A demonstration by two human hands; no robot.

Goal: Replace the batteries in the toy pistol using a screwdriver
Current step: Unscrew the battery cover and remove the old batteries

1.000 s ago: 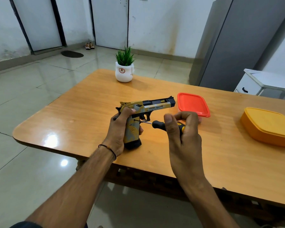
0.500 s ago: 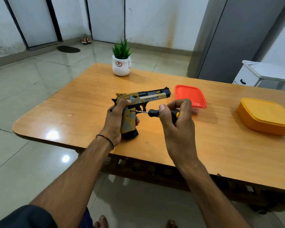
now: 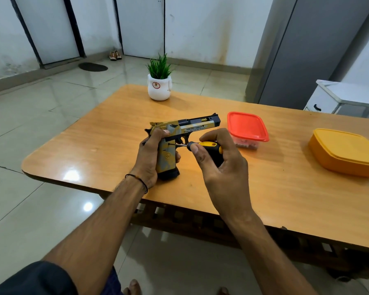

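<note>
Orange-brown wood with a glossy finish makes up the worktop (image 3: 264,188), its near left corner rounded and catching a bright spot of ceiling light. Pale green floor tiles (image 3: 30,124) shine around it, and white walls with dark-framed doors (image 3: 143,24) close the far side of the room. A dark oval mat (image 3: 93,66) and a pair of shoes (image 3: 115,55) lie by the doors, and a grey cabinet (image 3: 307,50) rises at the right beside a small white unit (image 3: 337,99).

On the far edge of the worktop stands a white pot with a green plant (image 3: 159,81). A clear box with a red lid (image 3: 246,127) sits right of centre, and a yellow lidded container (image 3: 345,151) lies well apart near the right edge.

The left hand (image 3: 151,154) has its grip clamped around the handle of the gold and grey toy pistol (image 3: 179,135), which stands upright with its black base on the worktop and its barrel pointing right. The right hand (image 3: 219,162) has its grip closed on the black and yellow screwdriver (image 3: 207,146), whose thin shaft reaches left to the side of the pistol's handle.
</note>
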